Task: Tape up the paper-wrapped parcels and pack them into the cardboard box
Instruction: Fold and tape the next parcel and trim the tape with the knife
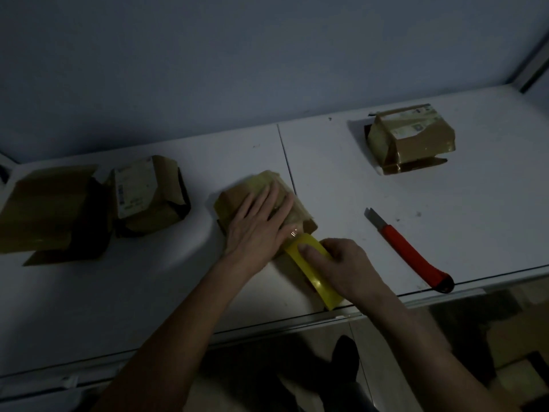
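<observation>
A brown paper-wrapped parcel [234, 200] lies mid-table. My left hand [258, 224] presses flat on top of it, fingers straight. My right hand [338, 266] grips a roll of yellow tape [309, 263] at the parcel's near right corner, thumb on the roll's outer face. A second wrapped parcel [145, 194] with a white label sits to the left, beside an open cardboard box [47, 209] at the far left. A third parcel [410, 138], glossy with tape and labelled, rests at the back right.
A red-handled utility knife [413, 254] lies with its blade out, right of my right hand, near the white table's [341, 173] front edge. A wall rises behind the table. The scene is dim. Floor and a dark shoe [344, 361] show below the edge.
</observation>
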